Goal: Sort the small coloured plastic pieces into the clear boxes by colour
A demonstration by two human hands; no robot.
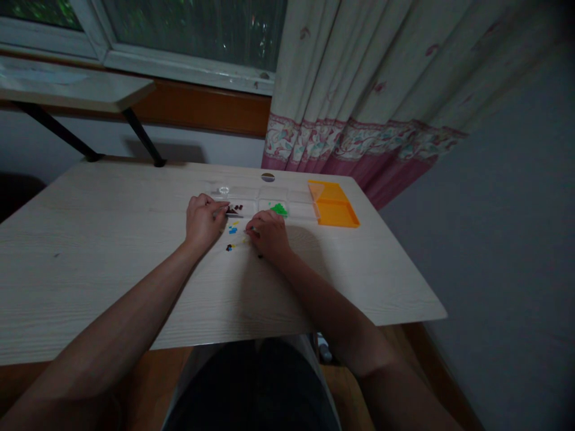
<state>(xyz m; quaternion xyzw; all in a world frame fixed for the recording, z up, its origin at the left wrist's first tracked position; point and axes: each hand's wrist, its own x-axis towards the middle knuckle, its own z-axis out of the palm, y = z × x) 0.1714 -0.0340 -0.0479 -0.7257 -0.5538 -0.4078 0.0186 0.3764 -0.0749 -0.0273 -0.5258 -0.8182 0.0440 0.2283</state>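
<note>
Flanking tiny beads [232,229] on woodgrain table [112,257] — left hand [204,221], right hand [269,234].

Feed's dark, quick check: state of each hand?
Left hand: fingers curled by the dark pieces; grip cannot be told.
Right hand: fingers curled on the table; grip cannot be told.

Tabletop [112,251]: pale wood-grain surface, matt and smooth. Compartment box [294,196]: clear plastic, faintly glossy. Orange tray [335,211]: opaque plastic, smooth, with a slight sheen. Blue and yellow pieces [232,229] and green pieces [279,209]: apparently plastic, finish too small to tell. Curtain [359,90]: printed cloth, matt, in soft folds. Window frame [179,64]: painted, chipped in places.
</note>
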